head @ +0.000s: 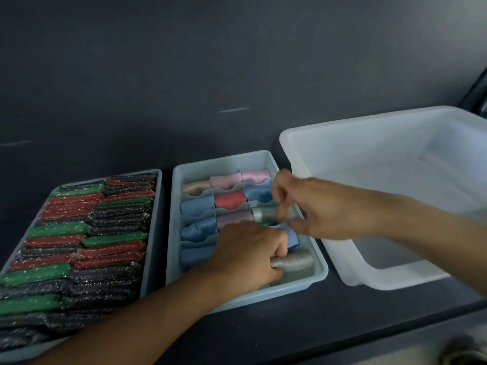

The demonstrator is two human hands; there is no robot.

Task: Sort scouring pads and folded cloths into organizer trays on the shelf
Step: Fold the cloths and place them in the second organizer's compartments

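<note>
Left hand (245,256) grasps grey cloth (293,260), axis left-right, tray's (266,296) near-right cell; right hand (319,209) just beyond, fingers (282,196) blurred, grip untellable.

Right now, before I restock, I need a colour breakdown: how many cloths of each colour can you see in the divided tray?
Blue cloths: 5
Pink cloths: 2
Grey cloths: 2
Beige cloth: 1
Red cloth: 1
Mauve cloth: 1
Total: 12 in view; the left hand and right hand may hide more.
</note>
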